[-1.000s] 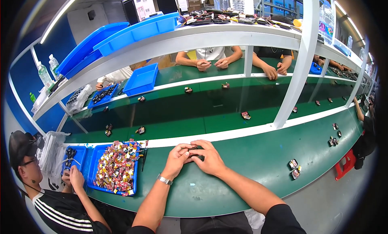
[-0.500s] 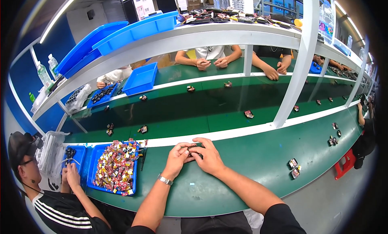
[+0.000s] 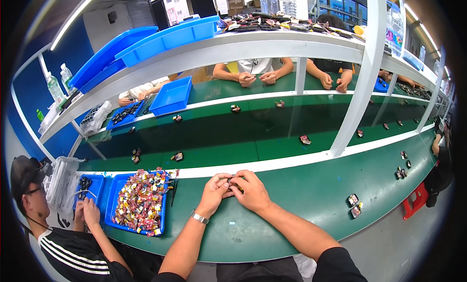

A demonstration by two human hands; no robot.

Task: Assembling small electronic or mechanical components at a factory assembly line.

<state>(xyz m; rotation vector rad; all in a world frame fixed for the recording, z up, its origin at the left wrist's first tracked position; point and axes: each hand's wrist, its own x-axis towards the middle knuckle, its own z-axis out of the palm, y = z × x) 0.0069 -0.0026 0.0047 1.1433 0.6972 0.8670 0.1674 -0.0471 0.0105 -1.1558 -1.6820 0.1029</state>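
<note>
Bench: green work surface (image 3: 287,233), its far edge bounded by a white rail (image 3: 272,165).
Left hand: at the bench's middle (image 3: 214,193), fingers curled and nearly closed, fingertips gripping one side of a small dark piece (image 3: 237,186).
Right hand: beside the left (image 3: 253,192), thumb and fingers bent round the same piece, partly closed on it.
Held item: the small dark piece, with a touch of yellow, between both sets of fingertips above the bench; mostly hidden by the fingers, so its exact form cannot be told.
Left wrist: metal-banded watch (image 3: 199,217).
Bench before the hands: one pale scrap (image 3: 232,223).
Left of the hands: blue tray (image 3: 111,199) heaped with small red, yellow and white parts (image 3: 140,201); dark slender items (image 3: 173,190) at its right edge.
Right of the hands: two small assemblies (image 3: 352,200), close together, well apart from the hands; others farther right (image 3: 401,173).
Neighbour, left: seated person in a dark striped top (image 3: 73,253), both hands raised together near a smaller blue tray (image 3: 99,184).
Beyond the rail: dark green strip (image 3: 228,131) with scattered small assemblies (image 3: 305,140).
Overhead: white shelf (image 3: 292,47) bearing blue trays (image 3: 168,39) and a dark assorted pile (image 3: 272,22).
Far side: people's forearms and hands (image 3: 247,79) at a green surface.
</note>
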